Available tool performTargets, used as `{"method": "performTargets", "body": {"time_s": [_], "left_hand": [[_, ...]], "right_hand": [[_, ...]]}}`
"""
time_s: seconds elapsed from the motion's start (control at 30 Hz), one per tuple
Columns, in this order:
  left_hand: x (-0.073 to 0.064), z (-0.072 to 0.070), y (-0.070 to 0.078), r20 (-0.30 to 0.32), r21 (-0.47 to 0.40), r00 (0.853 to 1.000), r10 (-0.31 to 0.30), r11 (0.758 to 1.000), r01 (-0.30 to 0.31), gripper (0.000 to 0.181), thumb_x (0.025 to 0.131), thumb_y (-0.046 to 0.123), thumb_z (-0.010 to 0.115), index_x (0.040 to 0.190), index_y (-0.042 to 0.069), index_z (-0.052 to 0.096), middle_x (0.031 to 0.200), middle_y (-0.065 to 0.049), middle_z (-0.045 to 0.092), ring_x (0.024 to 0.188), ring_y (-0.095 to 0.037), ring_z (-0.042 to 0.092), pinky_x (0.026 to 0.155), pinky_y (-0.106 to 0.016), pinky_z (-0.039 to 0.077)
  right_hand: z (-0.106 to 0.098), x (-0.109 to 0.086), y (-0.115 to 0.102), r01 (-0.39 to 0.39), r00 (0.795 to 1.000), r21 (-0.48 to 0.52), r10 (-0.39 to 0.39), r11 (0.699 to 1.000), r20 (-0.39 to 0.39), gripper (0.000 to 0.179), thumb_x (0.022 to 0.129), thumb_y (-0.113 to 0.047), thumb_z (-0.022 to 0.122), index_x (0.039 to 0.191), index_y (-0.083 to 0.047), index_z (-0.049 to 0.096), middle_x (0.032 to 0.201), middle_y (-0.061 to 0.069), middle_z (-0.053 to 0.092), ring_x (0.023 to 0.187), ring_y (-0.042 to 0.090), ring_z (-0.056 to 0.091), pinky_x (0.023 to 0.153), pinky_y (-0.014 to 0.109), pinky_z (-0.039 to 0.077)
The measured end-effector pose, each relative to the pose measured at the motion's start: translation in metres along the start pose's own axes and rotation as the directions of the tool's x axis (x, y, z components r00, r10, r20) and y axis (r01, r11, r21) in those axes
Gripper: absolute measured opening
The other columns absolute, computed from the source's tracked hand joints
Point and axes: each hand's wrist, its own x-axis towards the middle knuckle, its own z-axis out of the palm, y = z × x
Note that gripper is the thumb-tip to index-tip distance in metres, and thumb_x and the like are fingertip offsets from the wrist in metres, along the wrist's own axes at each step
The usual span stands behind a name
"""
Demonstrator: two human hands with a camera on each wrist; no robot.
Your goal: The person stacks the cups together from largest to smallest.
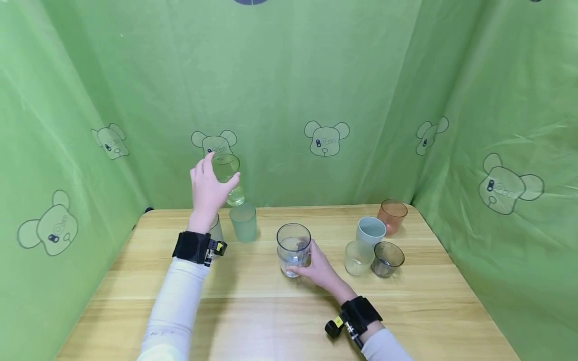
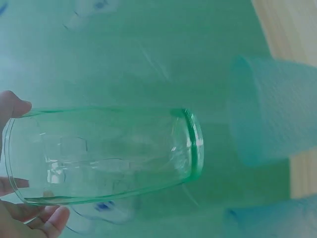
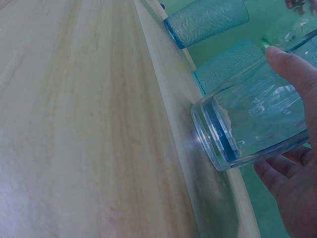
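My left hand (image 1: pixel 209 189) is raised over the back left of the table and grips a green-tinted drinking glass (image 2: pixel 114 153) near its rim, thumb on one side and fingers on the other. The glass hangs base down, above and close to a frosted teal tumbler (image 1: pixel 244 224). Around the side of a clear drinking glass (image 1: pixel 293 250) curl the thumb and fingers of my right hand (image 1: pixel 319 269). That glass is upright at mid-table, its base close over the wood in the right wrist view. A second textured tumbler (image 3: pixel 208 22) is partly hidden behind my left wrist in the head view.
At the right stand a reddish glass cup (image 1: pixel 393 216), a pale blue cup (image 1: pixel 372 231), a clear cup (image 1: pixel 358 259) and a smoky grey cup (image 1: pixel 387 260), grouped closely. Green curtains (image 1: pixel 271 90) with bear prints surround the wooden table (image 1: pixel 271 321) at the back and sides.
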Motion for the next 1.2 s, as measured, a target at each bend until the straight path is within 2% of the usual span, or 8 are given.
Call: {"method": "performTargets", "body": {"time_s": [0.13,0.27,0.43,0.57,0.67,0.77,1.0,1.2], "left_hand": [[-0.013,-0.002,0.022,-0.010,-0.056,0.996,0.091,0.994,-0.091,0.087,0.078,0.048,0.075,0.146,0.009,0.039,0.147,-0.016,0.046,0.128,-0.037,0.042,0.110,-0.054,0.039],[-0.026,0.002,0.037,-0.048,-0.096,0.975,0.217,0.970,-0.221,0.083,0.076,0.048,0.076,0.141,0.007,0.044,0.141,-0.015,0.052,0.122,-0.034,0.047,0.106,-0.050,0.042],[-0.043,0.011,0.053,-0.086,-0.139,0.920,0.381,0.910,-0.390,0.081,0.074,0.044,0.078,0.136,0.001,0.047,0.135,-0.017,0.057,0.116,-0.035,0.051,0.102,-0.048,0.045],[-0.056,0.019,0.063,-0.103,-0.154,0.875,0.473,0.861,-0.484,0.079,0.073,0.043,0.078,0.133,0.000,0.049,0.130,-0.017,0.059,0.116,-0.033,0.054,0.103,-0.046,0.046],[-0.065,0.026,0.068,-0.093,-0.163,0.851,0.517,0.835,-0.525,0.078,0.072,0.043,0.078,0.132,0.000,0.050,0.128,-0.016,0.060,0.115,-0.031,0.055,0.103,-0.043,0.048],[-0.074,0.033,0.071,-0.060,-0.167,0.834,0.548,0.818,-0.550,0.078,0.072,0.044,0.078,0.131,0.001,0.051,0.126,-0.014,0.061,0.115,-0.029,0.056,0.103,-0.041,0.049],[-0.092,0.051,0.067,0.052,-0.151,0.819,0.571,0.815,-0.559,0.079,0.071,0.048,0.079,0.132,0.005,0.051,0.128,-0.011,0.059,0.117,-0.028,0.054,0.103,-0.041,0.049],[-0.101,0.066,0.058,0.068,-0.129,0.794,0.604,0.794,-0.594,0.081,0.067,0.046,0.084,0.130,0.005,0.053,0.123,-0.013,0.060,0.111,-0.027,0.056,0.097,-0.041,0.052]], "right_hand": [[0.000,0.000,0.001,-0.003,1.000,0.002,0.003,1.000,-0.003,0.096,0.067,-0.040,0.088,0.145,-0.015,0.036,0.140,0.015,0.051,0.134,0.035,0.047,0.116,0.056,0.033],[0.000,0.000,0.003,-0.002,1.000,-0.010,0.002,1.000,0.005,0.096,0.068,-0.041,0.087,0.145,-0.016,0.036,0.141,0.014,0.051,0.134,0.035,0.047,0.115,0.057,0.034],[0.000,0.000,0.005,-0.001,1.000,-0.015,0.001,1.000,0.009,0.095,0.068,-0.040,0.087,0.145,-0.017,0.036,0.141,0.015,0.051,0.133,0.035,0.048,0.114,0.058,0.034],[0.000,0.001,0.007,0.007,1.000,-0.041,-0.007,0.999,0.005,0.095,0.069,-0.040,0.087,0.145,-0.016,0.035,0.141,0.015,0.051,0.133,0.036,0.047,0.114,0.058,0.035],[-0.001,0.001,0.007,0.008,1.000,-0.040,-0.008,0.999,0.004,0.095,0.069,-0.038,0.087,0.146,-0.015,0.035,0.143,0.015,0.049,0.134,0.036,0.046,0.114,0.058,0.034],[-0.001,0.001,0.007,0.012,1.000,-0.026,-0.012,1.000,0.004,0.098,0.069,-0.036,0.087,0.147,-0.014,0.032,0.144,0.014,0.048,0.135,0.036,0.045,0.115,0.058,0.032],[-0.002,0.001,0.005,0.013,1.000,-0.035,-0.013,0.999,-0.005,0.098,0.069,-0.034,0.087,0.146,-0.007,0.032,0.142,0.018,0.050,0.133,0.038,0.047,0.114,0.058,0.035],[0.000,0.003,0.007,0.030,0.999,-0.047,-0.031,0.998,-0.011,0.095,0.069,-0.033,0.088,0.144,-0.006,0.034,0.138,0.018,0.052,0.129,0.038,0.051,0.111,0.057,0.040]]}}
